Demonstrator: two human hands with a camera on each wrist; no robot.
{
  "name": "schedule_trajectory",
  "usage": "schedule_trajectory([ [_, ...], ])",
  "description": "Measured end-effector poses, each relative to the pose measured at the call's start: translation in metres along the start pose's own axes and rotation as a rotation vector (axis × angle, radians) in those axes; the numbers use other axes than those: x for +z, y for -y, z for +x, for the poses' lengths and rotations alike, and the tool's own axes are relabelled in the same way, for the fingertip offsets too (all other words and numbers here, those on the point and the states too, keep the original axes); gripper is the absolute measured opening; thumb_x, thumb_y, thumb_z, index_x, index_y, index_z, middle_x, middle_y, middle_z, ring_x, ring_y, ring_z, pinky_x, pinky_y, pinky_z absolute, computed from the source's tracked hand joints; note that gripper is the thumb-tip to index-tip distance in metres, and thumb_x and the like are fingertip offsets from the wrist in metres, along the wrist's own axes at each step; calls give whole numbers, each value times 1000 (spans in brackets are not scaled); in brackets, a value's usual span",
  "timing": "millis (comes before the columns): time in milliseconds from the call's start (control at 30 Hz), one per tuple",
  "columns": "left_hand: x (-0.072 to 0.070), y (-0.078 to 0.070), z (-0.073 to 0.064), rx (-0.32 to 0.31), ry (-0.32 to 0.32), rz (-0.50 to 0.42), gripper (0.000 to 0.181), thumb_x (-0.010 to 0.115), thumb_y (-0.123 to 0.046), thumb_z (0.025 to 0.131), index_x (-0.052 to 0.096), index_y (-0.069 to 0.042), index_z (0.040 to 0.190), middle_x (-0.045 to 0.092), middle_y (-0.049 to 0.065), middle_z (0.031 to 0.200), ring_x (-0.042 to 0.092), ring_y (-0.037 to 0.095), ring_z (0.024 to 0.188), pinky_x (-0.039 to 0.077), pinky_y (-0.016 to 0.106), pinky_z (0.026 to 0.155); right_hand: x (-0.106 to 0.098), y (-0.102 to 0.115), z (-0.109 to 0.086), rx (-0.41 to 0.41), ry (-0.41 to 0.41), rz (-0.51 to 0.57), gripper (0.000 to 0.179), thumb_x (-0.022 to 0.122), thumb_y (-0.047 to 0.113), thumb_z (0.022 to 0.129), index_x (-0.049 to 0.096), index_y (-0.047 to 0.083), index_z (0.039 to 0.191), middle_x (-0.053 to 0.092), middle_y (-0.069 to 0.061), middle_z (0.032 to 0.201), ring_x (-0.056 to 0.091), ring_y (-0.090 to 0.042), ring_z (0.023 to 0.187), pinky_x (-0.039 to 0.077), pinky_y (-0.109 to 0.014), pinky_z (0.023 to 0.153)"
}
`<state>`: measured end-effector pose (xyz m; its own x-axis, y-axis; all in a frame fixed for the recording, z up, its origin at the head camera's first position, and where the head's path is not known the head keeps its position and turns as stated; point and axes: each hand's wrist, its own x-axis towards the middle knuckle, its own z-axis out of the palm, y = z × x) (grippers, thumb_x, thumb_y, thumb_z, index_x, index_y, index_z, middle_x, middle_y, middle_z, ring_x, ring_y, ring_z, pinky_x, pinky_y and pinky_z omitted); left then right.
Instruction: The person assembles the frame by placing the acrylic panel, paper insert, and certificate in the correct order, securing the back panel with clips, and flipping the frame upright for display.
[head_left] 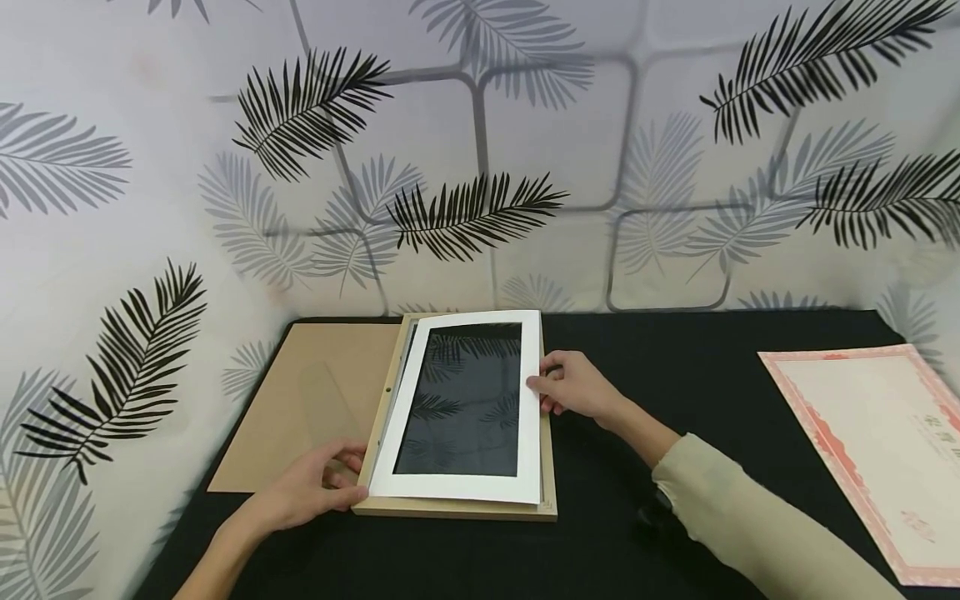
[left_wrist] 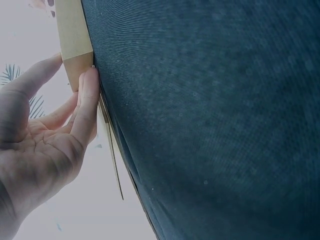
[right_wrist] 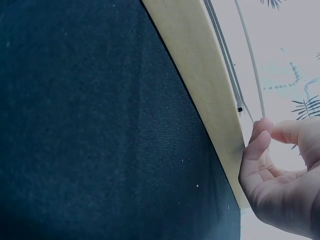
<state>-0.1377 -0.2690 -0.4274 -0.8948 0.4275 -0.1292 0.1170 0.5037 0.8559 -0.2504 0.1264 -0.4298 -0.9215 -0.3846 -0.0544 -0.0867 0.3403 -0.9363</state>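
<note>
A light wooden picture frame (head_left: 459, 508) lies on the black cloth in the head view. My left hand (head_left: 307, 487) grips its near left corner, thumb at the front and fingers along the side; the left wrist view shows the same corner (left_wrist: 79, 67) between thumb and fingers. A white mat board (head_left: 530, 417) with a dark glossy window (head_left: 461, 408) sits over the frame, slightly skewed to it. At the mat's right edge my right hand (head_left: 573, 383) pinches it between thumb and fingers. In the right wrist view, that thin edge (right_wrist: 252, 60) stands raised above the frame's side (right_wrist: 200, 70).
A brown backing board (head_left: 258, 433) lies at the left, partly under the frame. Over it shows a faint transparent area (head_left: 326, 400). A pink-bordered certificate sheet (head_left: 862, 433) lies at the right. Behind the black cloth (head_left: 660, 350) hangs a leaf-patterned backdrop (head_left: 555, 150).
</note>
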Motion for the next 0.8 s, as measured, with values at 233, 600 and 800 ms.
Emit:
schedule_trajectory([
  [233,0,0,0,-11,-1,6,62,78,-6,91,45,16,137,57,17,111,64,26,84,59,34,66,2,1,1,1,12,-11,32,64,9,100,52,-12,121,67,-10,74,64,-19,65,54,-30,61],
  [600,0,0,1,-10,1,8,61,78,-6,90,45,16,137,57,17,110,64,26,84,59,34,66,4,2,3,-42,12,-71,30,65,7,99,54,-12,119,66,-8,71,62,-18,62,53,-29,58],
  [800,-1,1,1,-6,7,2,62,78,-7,91,44,16,137,56,17,111,64,27,84,59,34,66,4,5,2,-75,8,-86,32,66,7,98,54,-14,119,66,-7,69,63,-18,59,53,-30,56],
])
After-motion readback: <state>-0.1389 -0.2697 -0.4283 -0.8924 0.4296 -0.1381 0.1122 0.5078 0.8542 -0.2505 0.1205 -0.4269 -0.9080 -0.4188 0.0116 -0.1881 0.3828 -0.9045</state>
